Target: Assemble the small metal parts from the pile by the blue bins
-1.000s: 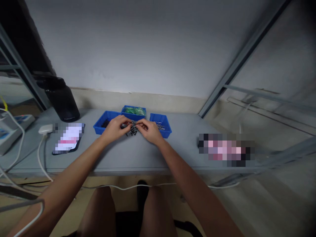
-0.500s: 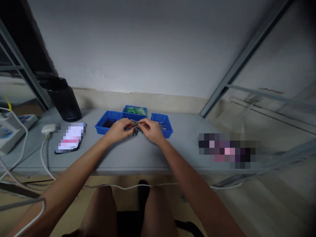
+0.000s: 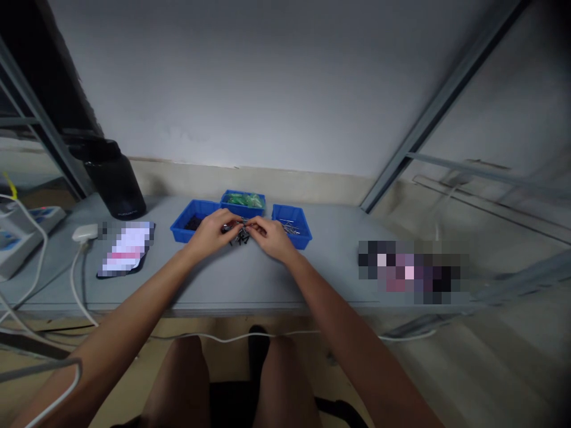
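My left hand (image 3: 215,233) and my right hand (image 3: 270,235) meet over the middle of the table, thumbs and fingers pinched close together. Whatever lies between their fingertips is too small to make out. Just under them is a pile of small metal pieces with black ends (image 3: 241,239). Beside my left hand stands a blue bin (image 3: 178,233) with small dark parts in it. The right blue bin (image 3: 302,241), close to my right hand, has thin silvery metal pieces inside. Behind both hands, another blue bin (image 3: 243,210) contains green plastic-looking packets (image 3: 244,200).
A black bottle (image 3: 116,184) stands at the back left. In front of it lie a phone (image 3: 127,249) and a white charger (image 3: 85,233) with its cable. A power strip (image 3: 35,232) sits at the far left. A blurred-out object (image 3: 405,270) lies on the right.
The fingertips have come slightly closer together, and my left hand has shifted a little upward. More of the pile shows below the hands. The bins have stayed in place.
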Demonstrator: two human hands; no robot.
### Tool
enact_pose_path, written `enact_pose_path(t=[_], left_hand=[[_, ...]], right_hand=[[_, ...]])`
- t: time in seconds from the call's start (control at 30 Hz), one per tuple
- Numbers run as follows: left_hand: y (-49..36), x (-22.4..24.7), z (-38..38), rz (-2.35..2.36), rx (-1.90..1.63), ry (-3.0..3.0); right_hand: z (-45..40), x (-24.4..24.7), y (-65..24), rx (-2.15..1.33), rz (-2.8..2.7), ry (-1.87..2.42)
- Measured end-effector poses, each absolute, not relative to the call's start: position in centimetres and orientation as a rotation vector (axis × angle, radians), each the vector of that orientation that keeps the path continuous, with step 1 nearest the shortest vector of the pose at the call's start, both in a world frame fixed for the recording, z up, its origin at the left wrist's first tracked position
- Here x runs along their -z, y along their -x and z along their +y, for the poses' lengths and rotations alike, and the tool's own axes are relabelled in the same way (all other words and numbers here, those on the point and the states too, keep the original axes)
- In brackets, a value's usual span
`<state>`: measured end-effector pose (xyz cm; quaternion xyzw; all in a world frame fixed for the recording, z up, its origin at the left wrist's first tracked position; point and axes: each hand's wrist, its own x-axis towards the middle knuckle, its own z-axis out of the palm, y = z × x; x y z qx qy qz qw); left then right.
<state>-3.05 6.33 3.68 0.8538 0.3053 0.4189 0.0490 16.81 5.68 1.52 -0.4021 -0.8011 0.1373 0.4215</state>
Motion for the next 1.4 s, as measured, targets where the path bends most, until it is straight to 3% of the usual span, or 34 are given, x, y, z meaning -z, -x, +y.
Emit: enact_pose_path(t=[0.6, 0.83, 1.07, 1.23, 1.4], left_hand=[[3.1, -3.5, 6.8, 0.993, -1.121, -2.617], [3.5, -3.6, 7.2, 1.024, -1.194, -2.604], [6.1, -4.5, 8.4, 1.576, -1.282, -2.451], [7.8, -5.3, 8.3, 2.071, -0.945, -2.34], [8.0, -5.5, 8.1, 2.168, -0.745, -2.34]], right_hand=[[5.2, -2.0, -16.8, -0.165, -1.931, 0.944], [5.4, -2.0, -17.1, -0.254, -1.901, 0.952], [6.7, -1.7, -18.5, -0.279, -1.635, 1.041], [7.0, -1.4, -18.5, -0.227, -1.654, 1.065], [6.0, -0.7, -16.5, -0.086, -2.075, 1.112]])
